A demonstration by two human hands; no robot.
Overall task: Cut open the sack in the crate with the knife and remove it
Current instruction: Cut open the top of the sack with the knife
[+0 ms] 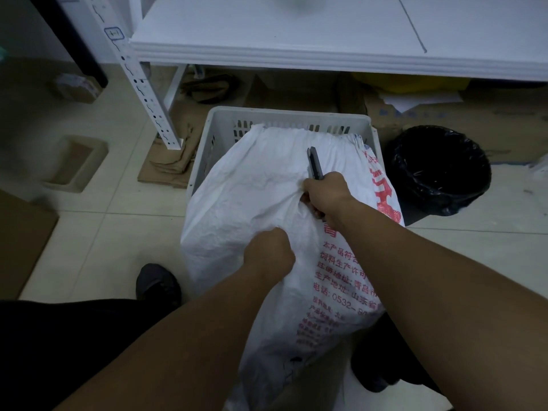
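Observation:
A large white woven sack point(255, 185) with red printed text fills the pale grey plastic crate point(219, 120) on the floor and bulges over its near edge. My left hand point(269, 252) grips a fold of the sack's fabric near its middle. My right hand point(324, 194) bunches sack fabric a little farther away and holds a dark utility knife point(315, 163), whose free end points away from me above the sack. Whether the blade is out cannot be told.
A white metal shelf point(296, 51) stands just behind the crate, its leg point(148, 93) at the left. A bin lined with a black bag point(439, 170) sits right of the crate. Flattened cardboard point(166, 167) lies left of it. My dark shoe point(158, 283) is beside the sack.

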